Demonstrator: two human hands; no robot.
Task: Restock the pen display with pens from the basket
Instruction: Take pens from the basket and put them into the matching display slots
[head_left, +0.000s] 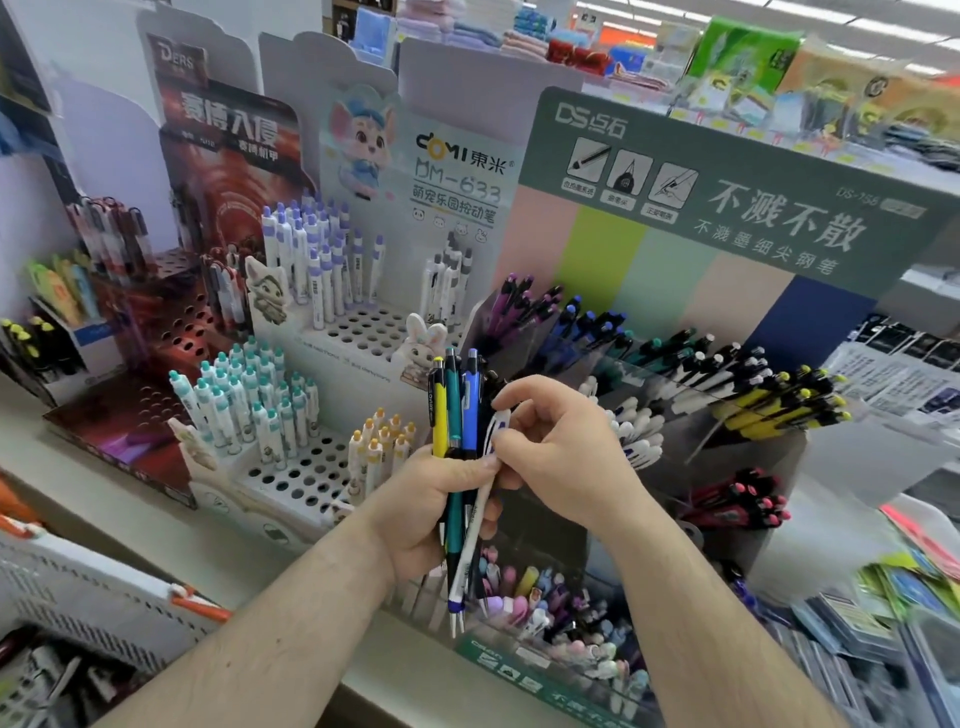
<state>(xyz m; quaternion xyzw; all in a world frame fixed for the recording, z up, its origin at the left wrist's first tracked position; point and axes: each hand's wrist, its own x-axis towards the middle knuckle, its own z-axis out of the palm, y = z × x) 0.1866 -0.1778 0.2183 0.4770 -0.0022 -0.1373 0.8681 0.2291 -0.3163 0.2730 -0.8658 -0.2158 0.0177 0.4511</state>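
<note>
We hold a bunch of pens (456, 431) upright in our left hand (441, 512), fingers wrapped round the barrels: a yellow one, a teal one and a blue one stand side by side, clickers up, with darker ones behind them. Our right hand (558, 452) meets the left in front of the display, its thumb and fingers pinching the top end of a white pen (477, 525) that slants down across the bunch, tip toward the counter edge. Just behind the hands stands the tiered pen display (727, 395) with clear angled compartments (purple, blue, teal, white and yellow-tipped pens lie sorted by colour), under a green header card (737, 197) printed with white Chinese characters. To the left, white perforated stands (322, 452) carry upright pens with teal, purple and yellow caps. At the lower left a white basket (78, 587) with orange clips shows part of its rim.
</note>
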